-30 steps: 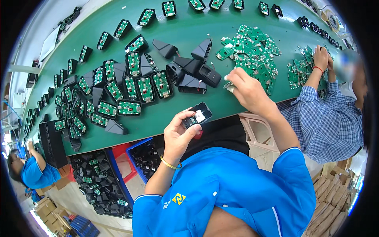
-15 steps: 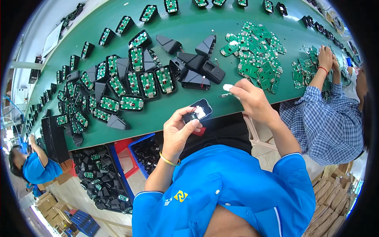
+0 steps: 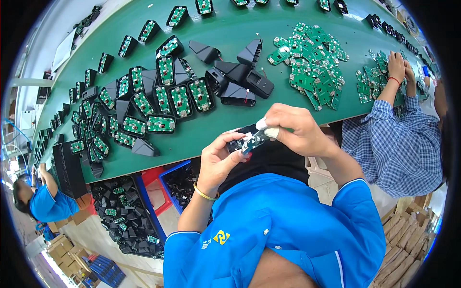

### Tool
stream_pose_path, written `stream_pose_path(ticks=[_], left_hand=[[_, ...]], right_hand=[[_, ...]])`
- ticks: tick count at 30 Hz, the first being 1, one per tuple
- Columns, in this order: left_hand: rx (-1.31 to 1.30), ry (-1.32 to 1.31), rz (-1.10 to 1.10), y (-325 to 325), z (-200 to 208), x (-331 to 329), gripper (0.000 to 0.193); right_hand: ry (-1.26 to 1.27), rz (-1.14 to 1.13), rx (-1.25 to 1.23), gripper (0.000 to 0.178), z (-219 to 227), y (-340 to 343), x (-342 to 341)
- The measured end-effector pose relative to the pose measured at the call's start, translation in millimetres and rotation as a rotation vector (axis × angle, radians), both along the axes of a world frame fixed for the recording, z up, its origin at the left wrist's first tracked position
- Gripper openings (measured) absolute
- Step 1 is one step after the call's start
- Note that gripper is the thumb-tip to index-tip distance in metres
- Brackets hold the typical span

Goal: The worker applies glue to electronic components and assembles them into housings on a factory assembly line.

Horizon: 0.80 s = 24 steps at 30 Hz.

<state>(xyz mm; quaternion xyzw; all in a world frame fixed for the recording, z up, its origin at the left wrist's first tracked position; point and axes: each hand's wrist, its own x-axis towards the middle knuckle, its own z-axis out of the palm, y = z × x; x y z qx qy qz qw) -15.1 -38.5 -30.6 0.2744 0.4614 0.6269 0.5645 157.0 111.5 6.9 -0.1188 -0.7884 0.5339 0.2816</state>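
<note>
Close to the table's near edge, my left hand (image 3: pixel 222 152) holds a small black plastic housing (image 3: pixel 248 129), fingers wrapped round its side. Something white shows at the housing's mouth. My right hand (image 3: pixel 294 128), with pale covers on its thumb and a fingertip, pinches a small circuit board (image 3: pixel 258 139) against that housing. The board is seen edge-on and blurred, so I cannot tell whether it sits inside. Beyond my hands lie several black housings (image 3: pixel 238 96) without boards showing, some with thin wires. A heap of loose green circuit boards (image 3: pixel 314 65) is to their right.
Black housings with green boards (image 3: pixel 180 101) cover the left of the green table (image 3: pixel 192 136); more line its far side. A black box (image 3: pixel 67 170) stands at the left edge. Below is a bin of housings (image 3: pixel 127 216). A co-worker in a checked shirt (image 3: pixel 398 144) handles boards at right.
My right hand has moved left and down, bringing the circuit board to the housing. My left hand still holds the housing, which is now turned and partly covered.
</note>
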Motion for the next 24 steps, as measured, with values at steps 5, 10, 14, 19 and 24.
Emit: stream_pose_path(ticks=[5, 10, 14, 19, 24], left_hand=[[-0.006, 0.114, -0.054, -3, 2, -3, 0.041], [0.084, 0.428, -0.023, 1, 3, -1, 0.048], [0.186, 0.661, 0.04, 4, 5, 3, 0.055], [0.21, 0.752, 0.025, 4, 6, 2, 0.059], [0.212, 0.7, 0.001, 3, 5, 0, 0.052]], right_hand=[[-0.07, 0.002, -0.097, 0.026, -1, -3, -5], [-0.139, 0.004, -0.089, 0.03, 2, -10, -7], [-0.184, -0.006, -0.055, 0.032, 2, -16, -7], [-0.16, -0.057, -0.011, 0.034, -3, -22, -7], [-0.128, -0.13, 0.105, 0.033, -6, -29, -10]])
